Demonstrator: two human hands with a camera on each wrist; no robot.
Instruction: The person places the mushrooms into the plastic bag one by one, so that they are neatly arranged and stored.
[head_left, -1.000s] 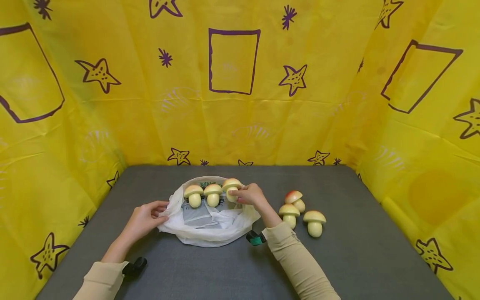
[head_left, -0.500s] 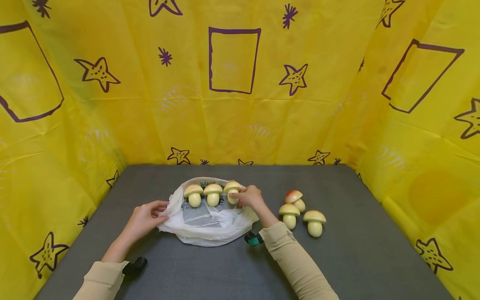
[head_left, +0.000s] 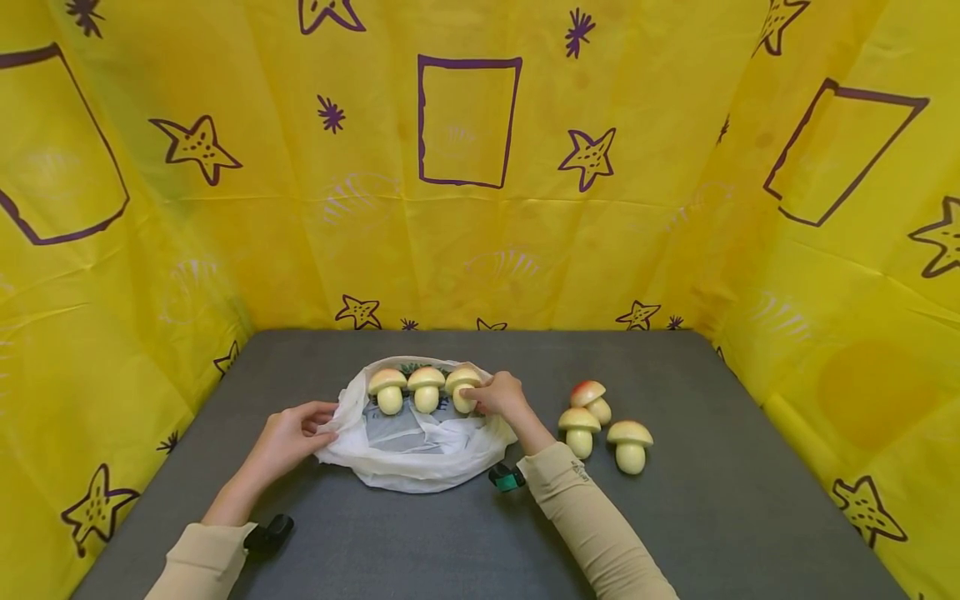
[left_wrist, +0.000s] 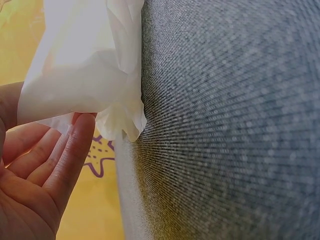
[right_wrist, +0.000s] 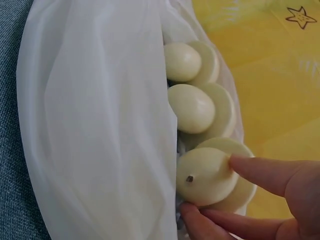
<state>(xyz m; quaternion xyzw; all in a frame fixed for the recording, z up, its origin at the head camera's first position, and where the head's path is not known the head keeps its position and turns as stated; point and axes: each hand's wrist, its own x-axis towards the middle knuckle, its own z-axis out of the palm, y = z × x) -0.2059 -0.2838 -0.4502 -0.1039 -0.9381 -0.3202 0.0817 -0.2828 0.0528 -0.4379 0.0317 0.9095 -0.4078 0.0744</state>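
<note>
A white plastic bag lies with its mouth wide, and two toy mushrooms with pale stems and orange-tinged caps sit in a row inside its far side. At the right end of that row, my right hand pinches a third toy mushroom by its stem, thumb on one side and fingers on the other. The right wrist view shows a small dark spot on the end of this stem. My left hand holds the bag's left rim between thumb and fingers.
To the right of the bag, three more toy mushrooms stand or lean close together on the dark grey table. Yellow cloth with purple drawings walls in the back and both sides.
My right hand has lowered the pinched toy mushroom slightly, bringing it level with the other two in the bag. My left hand has stayed at the rim.
</note>
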